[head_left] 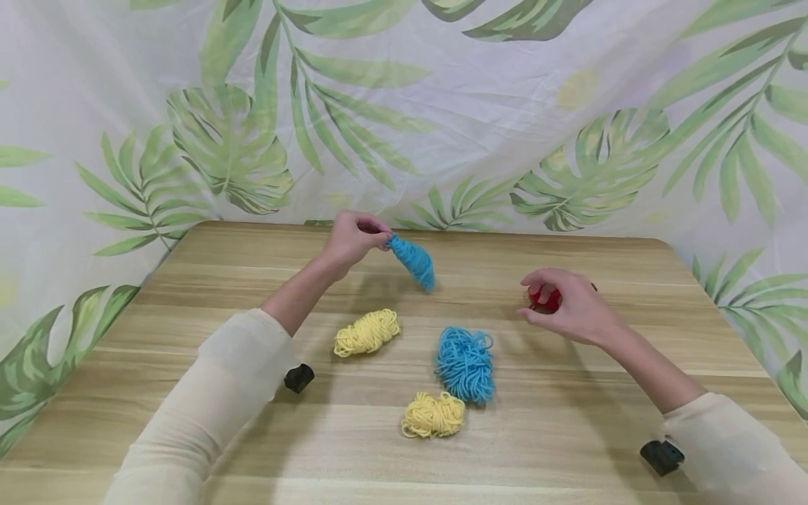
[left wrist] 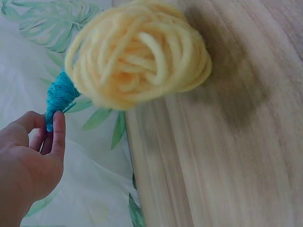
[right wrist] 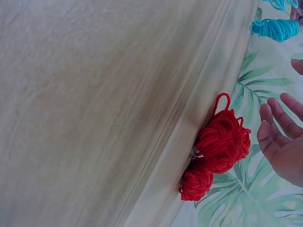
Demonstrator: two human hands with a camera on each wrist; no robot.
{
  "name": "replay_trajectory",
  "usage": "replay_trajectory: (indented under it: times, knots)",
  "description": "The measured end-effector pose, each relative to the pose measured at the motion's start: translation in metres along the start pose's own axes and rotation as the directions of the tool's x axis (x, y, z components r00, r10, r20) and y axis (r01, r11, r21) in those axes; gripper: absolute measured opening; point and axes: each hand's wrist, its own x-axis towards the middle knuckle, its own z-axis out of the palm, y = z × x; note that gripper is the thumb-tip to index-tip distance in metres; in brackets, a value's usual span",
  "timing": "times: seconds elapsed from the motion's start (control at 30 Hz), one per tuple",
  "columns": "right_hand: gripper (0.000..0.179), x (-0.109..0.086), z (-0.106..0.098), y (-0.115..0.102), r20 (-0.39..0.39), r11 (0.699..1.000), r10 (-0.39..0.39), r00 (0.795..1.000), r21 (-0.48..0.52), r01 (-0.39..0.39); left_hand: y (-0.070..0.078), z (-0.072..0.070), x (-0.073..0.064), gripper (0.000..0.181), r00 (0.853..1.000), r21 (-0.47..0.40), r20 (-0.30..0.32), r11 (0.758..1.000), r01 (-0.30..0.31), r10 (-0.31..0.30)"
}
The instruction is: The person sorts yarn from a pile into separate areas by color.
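My left hand (head_left: pixel 353 242) pinches one end of a blue yarn bundle (head_left: pixel 413 263) between thumb and fingertips, holding it above the far part of the table. In the left wrist view the same blue bundle tapers into the pinch. On the right, my right hand (head_left: pixel 571 305) hovers with fingers parted, overlapping some red yarn (head_left: pixel 546 300) in the head view. From the right wrist camera, a larger red yarn bundle (right wrist: pixel 222 142) lies against a smaller red bundle (right wrist: pixel 196 182), and the fingers (right wrist: pixel 286 116) stand apart from both.
A yellow yarn bundle (head_left: pixel 367 332) lies below the left hand. Nearer the front, a second blue bundle (head_left: pixel 466 365) sits beside another yellow one (head_left: pixel 433 415). Behind the wooden table (head_left: pixel 252 263) hangs a leaf-patterned cloth (head_left: pixel 480 91).
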Motion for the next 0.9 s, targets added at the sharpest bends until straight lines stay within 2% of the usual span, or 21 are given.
replay_trajectory:
  times: [0.17, 0.53, 0.7, 0.83, 0.9]
  knots:
    - [0.037, 0.001, 0.001, -0.001, -0.007, 1.000, -0.021, 1.000, -0.007, 0.021, -0.005, -0.003, 0.005, 0.017, 0.999, -0.069, -0.048, 0.998, 0.003, -0.006]
    - [0.039, 0.003, 0.004, -0.002, 0.001, 0.999, -0.031, 1.000, 0.009, 0.031, -0.009, -0.004, 0.014, 0.019, 0.990, -0.118, -0.124, 0.992, 0.052, -0.067]
    - [0.041, 0.004, 0.005, -0.003, 0.003, 1.000, -0.027, 1.000, 0.006, 0.027, -0.012, -0.002, 0.019, 0.005, 0.981, -0.170, -0.175, 0.984, 0.050, -0.080]
    - [0.044, 0.005, 0.006, -0.003, 0.003, 1.000, -0.025, 1.000, 0.002, 0.025, -0.017, 0.001, 0.024, 0.015, 0.974, -0.214, -0.211, 0.976, 0.039, -0.085]
    - [0.045, 0.005, 0.006, -0.004, 0.005, 1.000, -0.024, 1.000, 0.002, 0.024, -0.019, 0.002, 0.026, 0.013, 0.969, -0.213, -0.230, 0.976, 0.041, -0.091]
